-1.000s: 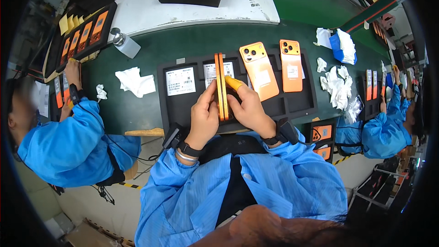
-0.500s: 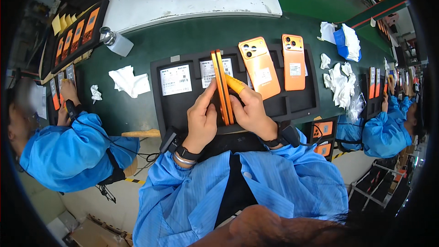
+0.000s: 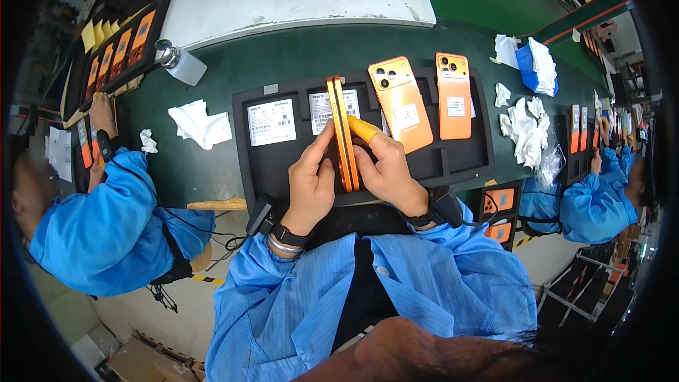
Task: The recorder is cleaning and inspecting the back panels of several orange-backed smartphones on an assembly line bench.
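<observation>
Two orange smartphones [image 3: 342, 134] stand on edge, side by side, between my hands above a black foam tray [image 3: 277, 170]. My left hand [image 3: 312, 182] is closed on the left side of the pair. My right hand [image 3: 385, 170], with a yellow cover on its index finger, closes on the right side. Past my right hand, an orange phone [image 3: 403, 117] lies tilted across the tray, camera end away from me. Another orange phone [image 3: 453, 99] lies straighter to its right. White printed labels [image 3: 271, 124] show in the tray's left compartments.
Crumpled white wipes [image 3: 201, 126] lie left of the tray, more wipes [image 3: 527, 131] to its right. A pump bottle [image 3: 181, 64] stands far left, a blue box of wipes [image 3: 539, 67] far right. Co-workers in blue sit either side, one sleeve [image 3: 106, 205] close on the left.
My hands and the two phones have barely moved. The left co-worker's hand has shifted away toward the upright phone rack.
</observation>
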Motion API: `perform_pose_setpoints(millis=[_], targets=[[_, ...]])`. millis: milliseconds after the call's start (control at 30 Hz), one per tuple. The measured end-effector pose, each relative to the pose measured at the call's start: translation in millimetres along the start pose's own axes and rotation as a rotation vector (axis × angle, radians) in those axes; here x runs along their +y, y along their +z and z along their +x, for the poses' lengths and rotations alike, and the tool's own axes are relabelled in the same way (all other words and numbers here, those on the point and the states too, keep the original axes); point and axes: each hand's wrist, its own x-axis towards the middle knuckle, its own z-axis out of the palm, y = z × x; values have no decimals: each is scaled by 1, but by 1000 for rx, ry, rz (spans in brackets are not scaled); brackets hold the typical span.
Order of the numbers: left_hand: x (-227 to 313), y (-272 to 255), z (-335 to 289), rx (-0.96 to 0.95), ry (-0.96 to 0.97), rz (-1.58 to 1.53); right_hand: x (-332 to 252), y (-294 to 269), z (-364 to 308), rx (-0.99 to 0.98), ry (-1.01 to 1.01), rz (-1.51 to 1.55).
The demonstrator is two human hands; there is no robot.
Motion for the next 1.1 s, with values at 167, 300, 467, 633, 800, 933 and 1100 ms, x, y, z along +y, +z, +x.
perform_pose_setpoints(millis=[167, 300, 467, 633, 800, 933, 1100], targets=[[3, 0, 2, 17, -30, -5, 2, 3, 2, -8, 1, -27], [-2, 3, 4, 30, -27, -79, 1, 5, 4, 4, 43, -27], [-4, 3, 6, 9, -80, -155, 7, 8, 3, 27, 13, -8], [-4, 2, 5, 17, -21, -89, 7, 6, 1, -9, 33, 124], [16, 3, -3, 60, 150, -102, -14, 4, -10, 73, -99, 233], [32, 0, -9, 56, 230, -25, -25, 1, -16, 120, -181, 260], [42, 1, -16, 46, 295, -6, -25, 1, -23, 109, -204, 276]])
